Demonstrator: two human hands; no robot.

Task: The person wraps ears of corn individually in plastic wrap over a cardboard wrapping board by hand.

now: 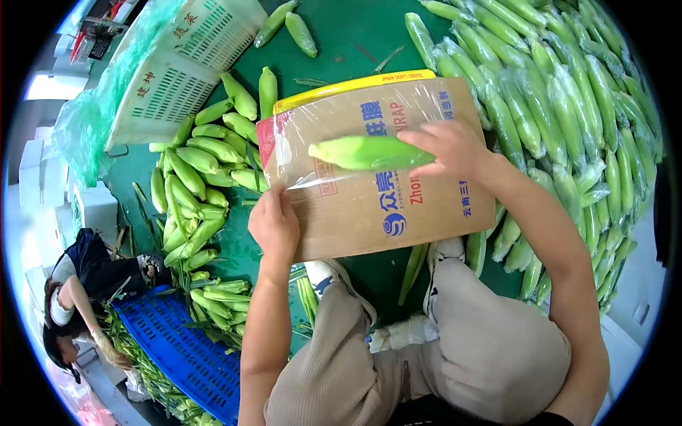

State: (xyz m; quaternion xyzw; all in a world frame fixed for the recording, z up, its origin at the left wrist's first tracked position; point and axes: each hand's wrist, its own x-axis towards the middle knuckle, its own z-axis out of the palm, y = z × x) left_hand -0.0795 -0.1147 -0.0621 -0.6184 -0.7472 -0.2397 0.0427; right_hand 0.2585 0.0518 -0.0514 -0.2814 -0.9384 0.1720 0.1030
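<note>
The right hand (449, 150) grips a blurred green-husked corn ear (366, 152) by one end over clear film (293, 150) covering a cardboard carton (341, 238). The left hand (273, 224) apparently steadies the carton's edge; whether its curled fingers pinch film cannot be told. Beyond, film-wrapped corn ears (504, 121) run out of view.

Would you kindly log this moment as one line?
right hand: holds corn ear over box; left hand: at box edge; wrapped corn: piled right
</note>
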